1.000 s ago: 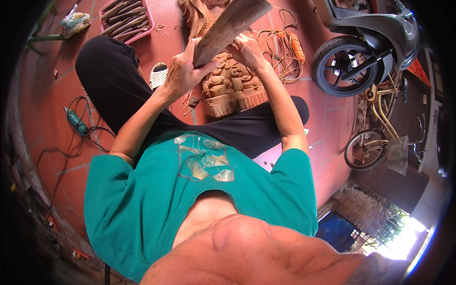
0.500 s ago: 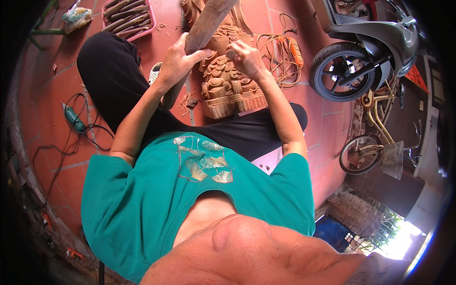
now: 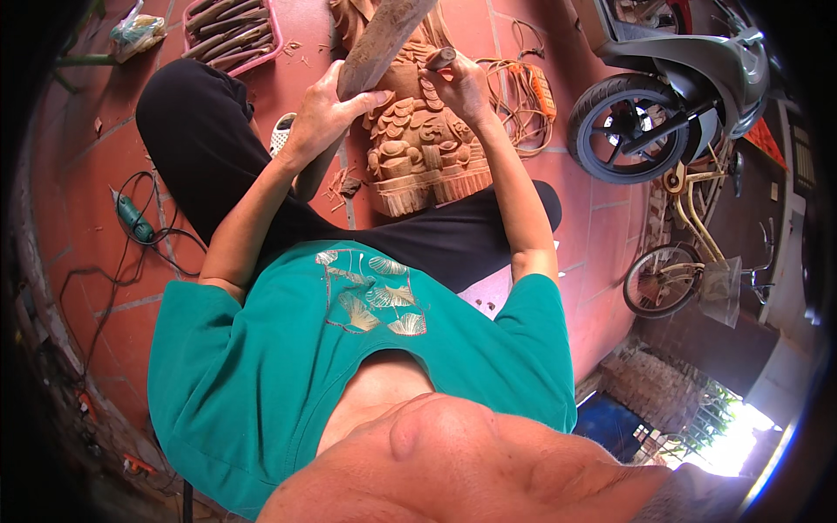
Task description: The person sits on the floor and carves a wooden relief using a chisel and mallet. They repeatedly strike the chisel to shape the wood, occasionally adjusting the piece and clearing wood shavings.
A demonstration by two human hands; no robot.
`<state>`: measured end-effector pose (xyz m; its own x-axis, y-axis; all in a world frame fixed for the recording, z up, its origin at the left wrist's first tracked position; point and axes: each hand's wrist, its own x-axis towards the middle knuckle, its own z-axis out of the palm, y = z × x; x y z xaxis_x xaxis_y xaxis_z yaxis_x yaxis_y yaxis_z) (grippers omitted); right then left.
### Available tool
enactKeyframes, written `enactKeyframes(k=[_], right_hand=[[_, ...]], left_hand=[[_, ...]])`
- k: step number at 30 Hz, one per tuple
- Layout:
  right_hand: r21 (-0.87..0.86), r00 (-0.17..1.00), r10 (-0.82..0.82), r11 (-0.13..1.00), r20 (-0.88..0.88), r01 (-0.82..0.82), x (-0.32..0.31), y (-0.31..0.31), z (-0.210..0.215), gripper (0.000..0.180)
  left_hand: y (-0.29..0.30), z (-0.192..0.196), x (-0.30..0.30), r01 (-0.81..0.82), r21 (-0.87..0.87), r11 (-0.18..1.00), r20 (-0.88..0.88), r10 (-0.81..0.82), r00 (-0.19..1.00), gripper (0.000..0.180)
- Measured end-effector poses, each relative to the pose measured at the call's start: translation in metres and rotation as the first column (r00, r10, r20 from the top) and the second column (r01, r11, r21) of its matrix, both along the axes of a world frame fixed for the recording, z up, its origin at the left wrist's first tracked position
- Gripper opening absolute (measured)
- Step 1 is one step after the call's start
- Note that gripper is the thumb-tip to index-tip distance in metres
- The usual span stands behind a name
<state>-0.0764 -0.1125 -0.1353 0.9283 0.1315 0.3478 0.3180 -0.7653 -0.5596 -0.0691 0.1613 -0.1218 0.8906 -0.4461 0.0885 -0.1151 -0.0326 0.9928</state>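
Gripping a long brown wooden piece (image 3: 380, 49) in my left hand (image 3: 323, 118), I pinch a short, dark, round-ended rod (image 3: 441, 58) in my right hand (image 3: 466, 91) over the reddish-brown carved wooden block (image 3: 420, 144) on the red-tiled floor (image 3: 602, 222).

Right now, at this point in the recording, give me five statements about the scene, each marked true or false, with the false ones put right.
1. The left hand grips a long wooden piece. True.
2. The right hand is empty. False: it holds a short brown rod.
3. The orange corded block lies right of the carved wood. True.
4. The green corded tool lies right of the carved wood. False: it lies left.
5. The pink basket holds long brown pieces. True.
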Motion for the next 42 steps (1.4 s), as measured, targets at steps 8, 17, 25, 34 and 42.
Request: enactKeyframes(k=[8, 17, 25, 34, 42], right_hand=[[-0.029, 0.998, 0.056, 0.998, 0.005, -0.056, 0.008, -0.007, -0.008, 0.021], [-0.215, 0.994, 0.062, 0.976, 0.09, -0.042, 0.006, 0.011, -0.002, 0.02], [-0.128, 0.993, 0.089, 0.989, 0.081, -0.078, 0.006, 0.018, 0.002, 0.018], [-0.25, 0.999, 0.042, 0.968, 0.023, -0.034, 0.007, 0.016, -0.001, 0.028], [-0.372, 0.991, 0.131, 0.919, -0.025, -0.131, -0.009, 0.019, -0.013, 0.018]], left_hand=[[-0.001, 0.002, 0.0, 0.005, 0.029, 1.0, 0.023, -0.006, 1.0, 0.053], [-0.002, 0.01, -0.007, -0.086, -0.062, 0.994, 0.224, 0.098, 0.97, 0.055], [-0.002, -0.005, -0.007, 0.068, 0.343, 0.937, 0.105, -0.11, 0.988, 0.067], [-0.008, 0.011, -0.01, 0.002, 0.115, 0.993, 0.135, -0.018, 0.991, 0.058], [-0.004, 0.008, -0.007, 0.113, 0.039, 0.993, -0.091, -0.109, 0.99, 0.047]])
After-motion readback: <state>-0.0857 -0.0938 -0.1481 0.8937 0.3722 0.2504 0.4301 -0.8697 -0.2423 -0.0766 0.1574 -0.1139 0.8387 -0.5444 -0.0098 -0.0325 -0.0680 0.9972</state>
